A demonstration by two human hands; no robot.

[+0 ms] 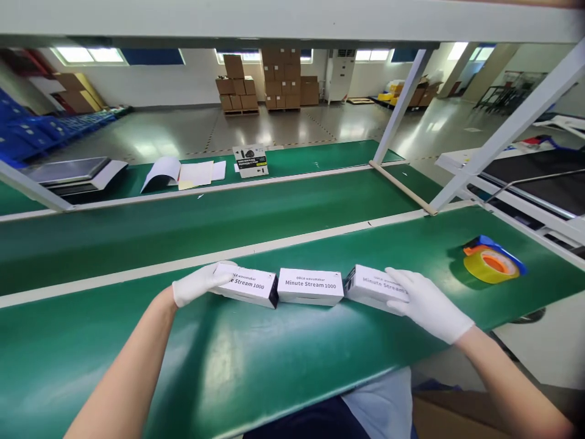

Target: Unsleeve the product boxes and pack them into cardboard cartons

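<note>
Three white boxes printed "Minute Stream 1000" stand in a row on the green work surface (292,353). My left hand (201,285), in a white glove, is closed around the outer end of the left box (251,288). Nothing touches the middle box (311,286) from above; its ends lie close to the other two. With its white-gloved fingers wrapped over the right end, my right hand (418,302) grips the right box (372,286), which is slightly tilted and a little blurred. My thumbs and fingers partly cover the printing on both outer boxes.
To the right lies a tape dispenser with yellow tape (491,263). Beyond the conveyor belt (228,219) are papers (196,174) and a printed carton (250,161). White frame posts (402,107) rise on both sides, and a beam (292,21) crosses overhead.
</note>
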